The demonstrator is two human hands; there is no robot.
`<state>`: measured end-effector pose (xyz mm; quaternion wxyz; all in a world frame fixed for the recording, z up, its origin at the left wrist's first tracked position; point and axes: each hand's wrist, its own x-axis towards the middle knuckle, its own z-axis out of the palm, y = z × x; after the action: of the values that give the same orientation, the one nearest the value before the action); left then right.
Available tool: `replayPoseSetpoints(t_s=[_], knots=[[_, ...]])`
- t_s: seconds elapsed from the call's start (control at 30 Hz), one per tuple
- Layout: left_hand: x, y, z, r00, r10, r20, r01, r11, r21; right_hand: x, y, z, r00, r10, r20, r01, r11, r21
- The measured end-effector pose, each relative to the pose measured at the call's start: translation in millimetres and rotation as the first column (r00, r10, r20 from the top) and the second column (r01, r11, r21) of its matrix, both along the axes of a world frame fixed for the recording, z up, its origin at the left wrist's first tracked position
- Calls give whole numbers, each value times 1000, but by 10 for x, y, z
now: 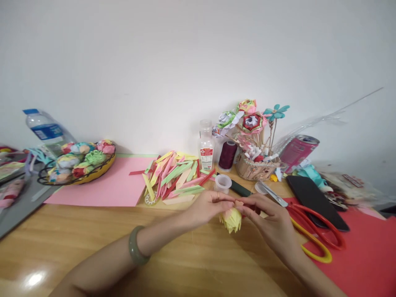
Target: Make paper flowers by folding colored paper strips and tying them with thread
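Observation:
A yellow folded-paper flower point(232, 220) with a pinkish part near its top hangs between my two hands, above the wooden table point(173, 251). My left hand point(208, 208) pinches its upper edge from the left, thumb and fingers pressed together. From the right, the fingertips of my right hand point(268, 214) close on the top of the same flower. Just behind my fingers stands a small translucent cup point(223, 182). A pile of folded paper strips point(176, 175) in pink, green, yellow and red lies beyond my left hand.
Red-and-yellow-handled scissors point(321, 225) and a black phone point(317, 202) lie right of my right hand, beside red paper point(368, 251). Behind stand a glass bottle point(206, 150), a thread spool point(227, 156) and a flower basket point(258, 168). A yellow basket point(102, 170) holds paper flowers at left.

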<state>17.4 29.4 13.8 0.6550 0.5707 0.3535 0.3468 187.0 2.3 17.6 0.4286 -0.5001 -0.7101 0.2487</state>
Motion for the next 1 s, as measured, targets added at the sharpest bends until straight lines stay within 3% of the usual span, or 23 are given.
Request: replayPoseSetpoints(t_s=[0.2,0.3,0.37,0.47,0.63,1.0], knots=[[13,-25,-12,995,92,-37,-86,987,136,13,8,-7,996,-46,74,40,997,72],[5,-27,8,997,72,-10,-71,991,116,7,4,12,999,-6,38,4,998,67],[-4,-23,28,999,43,4,-43,998,46,2,1,21,998,56,-31,-55,998,17],[-8,-11,57,999,34,29,-33,998,-48,-2,2,24,980,135,-149,-159,973,-169],[-1,0,97,996,50,79,-39,991,-127,-17,3,36,958,75,-277,-172,923,-345],[-1,-17,86,998,55,32,-52,994,-96,-80,-15,87,968,32,-250,-122,927,-354]])
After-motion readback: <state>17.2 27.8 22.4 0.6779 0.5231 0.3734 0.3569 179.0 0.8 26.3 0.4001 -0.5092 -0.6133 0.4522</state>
